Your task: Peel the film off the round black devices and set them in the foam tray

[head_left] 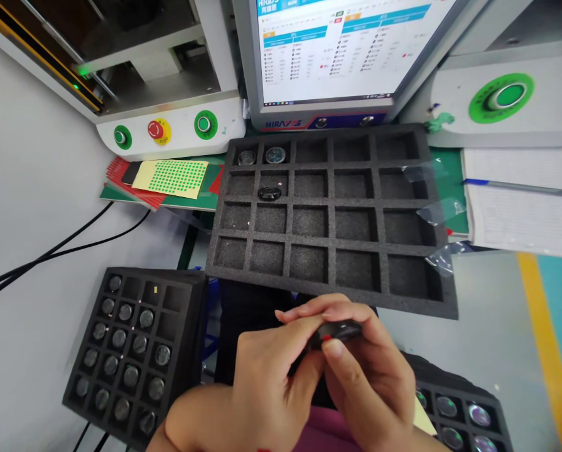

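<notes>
- Two hands meet low in the middle of the view, both pinched shut on one small black ring-shaped part (pixel 340 329).
- The left hand (pixel 266 370) has its fingers curled, thumb and fingertips pressed to the part's left end.
- The right hand (pixel 372 376) clamps the part's right side, thumb underneath and fingers arched over the top.
- The part sits between the two sets of fingertips, just in front of the near edge of the large black foam tray (pixel 330 213).
- That tray has twenty pockets in four rows of five; two round lenses (pixel 260 156) lie in the far-left pockets, and one black ring (pixel 270 193) rests in the row below.
- A smaller foam tray (pixel 130 351) lies at the left, with about seventeen round parts in its pockets.
- A third tray (pixel 454 408), partly hidden behind the right hand, shows about five shiny lenses.
</notes>
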`<action>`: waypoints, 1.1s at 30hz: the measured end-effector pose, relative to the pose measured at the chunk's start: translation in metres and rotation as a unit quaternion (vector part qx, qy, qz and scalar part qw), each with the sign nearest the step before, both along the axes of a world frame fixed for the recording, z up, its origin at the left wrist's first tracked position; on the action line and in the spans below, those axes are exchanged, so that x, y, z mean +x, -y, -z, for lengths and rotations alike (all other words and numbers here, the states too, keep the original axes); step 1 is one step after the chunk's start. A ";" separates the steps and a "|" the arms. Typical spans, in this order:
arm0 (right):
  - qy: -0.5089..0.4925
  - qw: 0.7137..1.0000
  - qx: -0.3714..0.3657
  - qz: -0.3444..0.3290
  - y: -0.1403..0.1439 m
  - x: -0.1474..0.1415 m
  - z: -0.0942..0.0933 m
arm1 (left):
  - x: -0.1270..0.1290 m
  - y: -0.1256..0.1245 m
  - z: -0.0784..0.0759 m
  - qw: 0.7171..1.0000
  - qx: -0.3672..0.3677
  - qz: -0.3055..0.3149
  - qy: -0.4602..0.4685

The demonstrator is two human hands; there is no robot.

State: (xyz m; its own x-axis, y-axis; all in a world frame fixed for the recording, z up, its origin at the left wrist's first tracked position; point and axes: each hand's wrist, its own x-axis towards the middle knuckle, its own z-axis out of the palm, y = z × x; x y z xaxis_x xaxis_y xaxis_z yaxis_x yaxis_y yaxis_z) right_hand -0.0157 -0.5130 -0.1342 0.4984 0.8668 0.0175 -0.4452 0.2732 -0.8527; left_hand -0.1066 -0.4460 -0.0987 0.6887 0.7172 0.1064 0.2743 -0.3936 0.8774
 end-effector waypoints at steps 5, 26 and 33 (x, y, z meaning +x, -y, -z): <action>0.008 1.000 0.020 0.004 0.000 -0.002 0.005 | -0.001 0.006 0.002 0.999 0.049 -0.009 -0.014; 0.021 0.992 0.041 0.116 -0.022 -0.007 0.000 | 0.004 0.002 0.008 0.963 0.269 0.011 -0.018; 0.163 0.986 0.018 0.030 0.001 0.014 -0.004 | 0.004 -0.007 0.002 0.996 0.052 0.016 0.063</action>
